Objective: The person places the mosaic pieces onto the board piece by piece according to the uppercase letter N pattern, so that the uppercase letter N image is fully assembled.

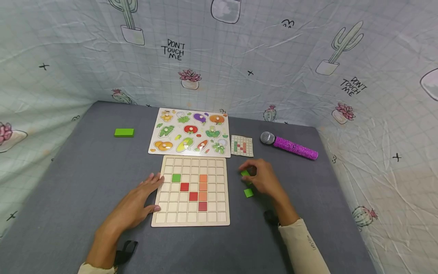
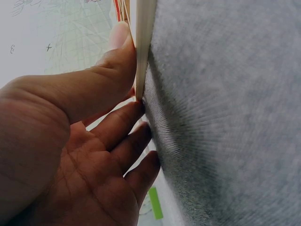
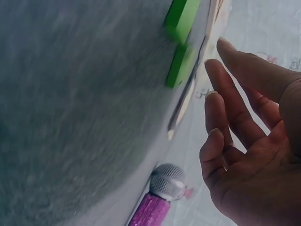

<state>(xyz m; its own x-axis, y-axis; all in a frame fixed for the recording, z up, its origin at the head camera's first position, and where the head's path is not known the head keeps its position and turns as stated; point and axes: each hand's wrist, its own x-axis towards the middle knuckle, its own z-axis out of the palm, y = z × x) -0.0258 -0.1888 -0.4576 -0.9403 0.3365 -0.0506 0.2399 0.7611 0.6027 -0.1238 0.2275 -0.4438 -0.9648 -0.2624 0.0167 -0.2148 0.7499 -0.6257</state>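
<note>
A wooden grid board lies flat, with one green tile, red tiles and orange tiles in its squares. At its left edge rests my left hand, fingers extended and thumb on the rim; the left wrist view shows the thumb against the board's side. To the right of the board, my right hand is over small green tiles, partly covering one. Seen from the right wrist, its fingers are loosely bent with nothing between them, beside two green tiles.
Behind the board lies a vegetable picture puzzle, with a small pattern card at its right. A purple glittery microphone lies at the back right. A green block sits at the back left. A printed cloth hangs behind the table.
</note>
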